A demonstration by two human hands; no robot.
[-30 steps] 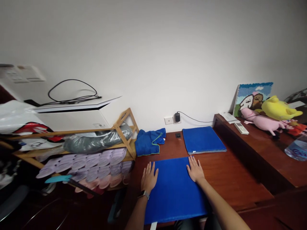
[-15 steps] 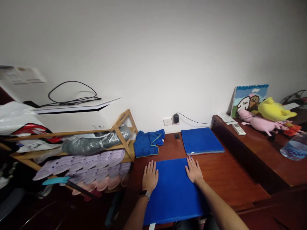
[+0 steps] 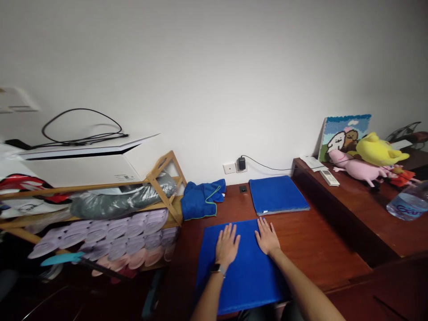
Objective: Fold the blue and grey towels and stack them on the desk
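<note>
A blue towel (image 3: pixel 249 272) lies spread flat on the brown wooden table (image 3: pixel 314 249), its near edge at the table's front. My left hand (image 3: pixel 227 246) rests flat on the towel's left half, fingers stretched forward, a watch on the wrist. At the towel's far right corner lies my right hand (image 3: pixel 267 237), palm down with fingers apart. Behind it sits a neat stack of folded blue towels (image 3: pixel 279 194). To the far left, a crumpled blue cloth with green edging (image 3: pixel 199 200) lies in a heap.
Left of the table stands a wooden rack (image 3: pixel 167 178) holding lilac slippers (image 3: pixel 117 227) and a white box (image 3: pixel 83 167). A higher surface on the right carries plush toys (image 3: pixel 361 169), a remote control (image 3: pixel 329 177) and a water bottle (image 3: pixel 408 205). A black charger (image 3: pixel 241 162) is plugged into the wall.
My left hand has moved right, from the towel's left edge inward onto the cloth. My right hand stays near the far right corner. The view has shifted slightly to the right.
</note>
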